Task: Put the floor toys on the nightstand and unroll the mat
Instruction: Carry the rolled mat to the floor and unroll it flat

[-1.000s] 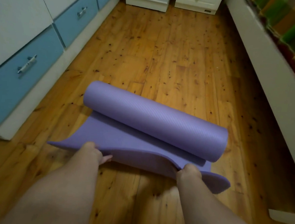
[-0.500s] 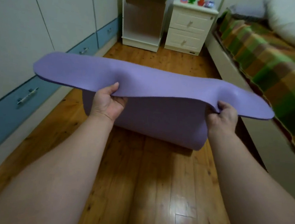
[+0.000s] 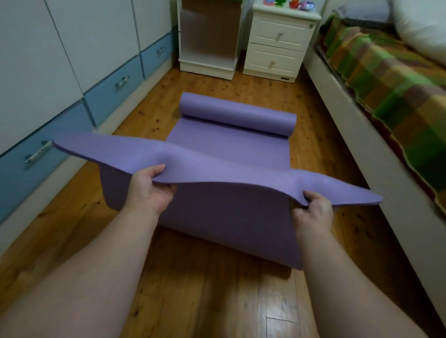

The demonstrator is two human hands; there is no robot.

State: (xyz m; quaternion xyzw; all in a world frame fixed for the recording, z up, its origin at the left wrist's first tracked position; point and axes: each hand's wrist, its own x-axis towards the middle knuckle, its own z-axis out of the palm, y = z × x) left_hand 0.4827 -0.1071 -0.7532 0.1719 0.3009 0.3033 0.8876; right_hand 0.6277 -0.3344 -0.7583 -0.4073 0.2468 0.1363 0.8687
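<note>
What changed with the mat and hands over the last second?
The mat edge was lifted off the floor and the roll ran away toward the nightstand, leaving a flat stretch behind it. Unchanged: left hand and right hand grip the near edge; toys sit on the nightstand.

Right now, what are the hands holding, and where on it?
Both the left hand and right hand grip the purple foam mat along its lifted near edge.

We see a home bedroom | bed (image 3: 399,84) with checked blanket along our right | white nightstand (image 3: 278,44) with 2 drawers, small toys (image 3: 287,0) on top | wardrobe (image 3: 52,56) with blue drawers on our left | wooden floor (image 3: 207,287)
</note>
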